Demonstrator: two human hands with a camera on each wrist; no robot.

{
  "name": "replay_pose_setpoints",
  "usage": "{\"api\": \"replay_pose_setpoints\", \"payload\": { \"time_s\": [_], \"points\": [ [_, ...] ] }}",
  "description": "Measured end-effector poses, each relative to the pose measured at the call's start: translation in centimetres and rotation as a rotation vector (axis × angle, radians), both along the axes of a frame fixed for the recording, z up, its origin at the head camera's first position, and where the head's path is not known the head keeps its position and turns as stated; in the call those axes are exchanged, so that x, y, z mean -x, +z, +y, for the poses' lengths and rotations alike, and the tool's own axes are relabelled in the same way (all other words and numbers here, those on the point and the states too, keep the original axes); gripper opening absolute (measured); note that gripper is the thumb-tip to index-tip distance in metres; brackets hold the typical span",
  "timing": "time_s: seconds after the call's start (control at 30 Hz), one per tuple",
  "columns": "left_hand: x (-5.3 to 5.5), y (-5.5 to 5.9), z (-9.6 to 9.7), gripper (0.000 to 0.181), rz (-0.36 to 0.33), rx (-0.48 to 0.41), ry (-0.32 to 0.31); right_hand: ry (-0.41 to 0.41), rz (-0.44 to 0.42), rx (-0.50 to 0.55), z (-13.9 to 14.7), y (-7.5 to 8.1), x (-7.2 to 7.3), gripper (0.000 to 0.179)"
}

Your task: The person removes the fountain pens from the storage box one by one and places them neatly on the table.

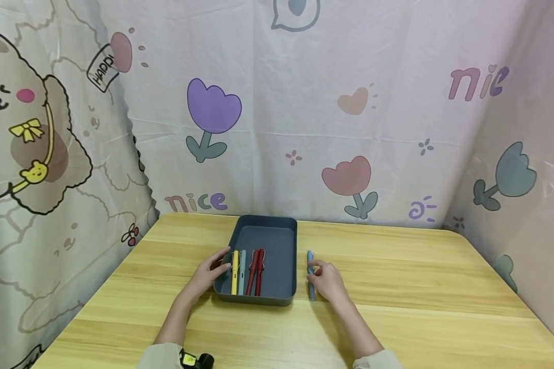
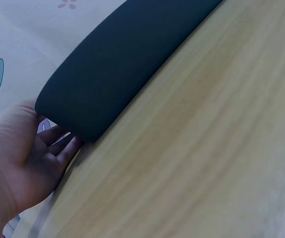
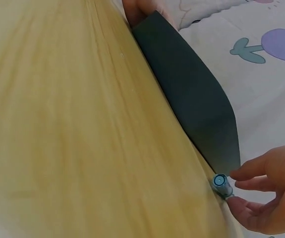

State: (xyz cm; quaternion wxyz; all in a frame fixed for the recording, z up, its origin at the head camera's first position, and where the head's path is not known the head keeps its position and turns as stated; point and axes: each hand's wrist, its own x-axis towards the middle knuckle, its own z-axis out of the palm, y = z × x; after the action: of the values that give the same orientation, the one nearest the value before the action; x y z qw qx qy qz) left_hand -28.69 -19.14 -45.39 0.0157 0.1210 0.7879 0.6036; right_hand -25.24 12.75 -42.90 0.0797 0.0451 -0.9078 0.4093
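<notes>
A blue pen [image 1: 311,291] lies on the tabletop right at the fingertips of the right hand [image 1: 329,282], thumb and fingers pinching it about its middle, with its ends showing beyond the fingers, toward the far and near sides. Under those fingers spreads a pale yellow wooden table [image 1: 420,277], its grain streaked, its far right corner rounded. Just left of the pinching fingers, well clear of touching the pen, stands a dark grey tray [image 1: 279,256], its raised right wall coming between the pen and the tray's inside. The left hand [image 1: 203,274] grips the opposite wall, thumb over the rim. Right of that thumb, in the tray's near half, lie a yellow pen [image 1: 235,274], a teal pen [image 1: 242,274] and two red pens [image 1: 259,274], side by side. Behind the left fingers, at the sleeve, sits a black device [image 1: 197,360] with a yellow patch. Beyond both hands, past the table's far edge, hangs whitish cloth [image 1: 277,102] printed with tulips, hearts and "nice"; a printed bear [image 1: 51,138] fills the left side.
</notes>
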Motion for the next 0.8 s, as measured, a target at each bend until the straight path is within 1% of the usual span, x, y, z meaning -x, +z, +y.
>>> {"api": "replay_pose_setpoints", "payload": {
  "time_s": [0.17, 0.27, 0.43, 0.6, 0.8],
  "points": [
    [0.0, 0.0, 0.0, 0.053, 0.006, 0.007, 0.002, -0.024, 0.001, -0.006, 0.0, 0.6, 0.0, 0.032],
    [0.0, 0.0, 0.0, 0.053, 0.005, 0.007, -0.001, -0.016, 0.031, -0.009, -0.2, 1.0, -0.1, 0.031],
    [-0.1, 0.1, 0.0, 0.054, 0.008, 0.014, -0.003, 0.013, 0.060, 0.021, -1.0, 1.8, -0.4, 0.029],
    [-0.1, 0.1, 0.0, 0.053, 0.014, 0.014, 0.000, 0.069, 0.076, 0.026, -2.1, 2.6, -0.5, 0.029],
    [0.0, -0.1, 0.0, 0.052, 0.019, 0.009, 0.007, 0.148, 0.089, 0.024, -3.7, 3.2, -0.2, 0.028]
  ]
}}
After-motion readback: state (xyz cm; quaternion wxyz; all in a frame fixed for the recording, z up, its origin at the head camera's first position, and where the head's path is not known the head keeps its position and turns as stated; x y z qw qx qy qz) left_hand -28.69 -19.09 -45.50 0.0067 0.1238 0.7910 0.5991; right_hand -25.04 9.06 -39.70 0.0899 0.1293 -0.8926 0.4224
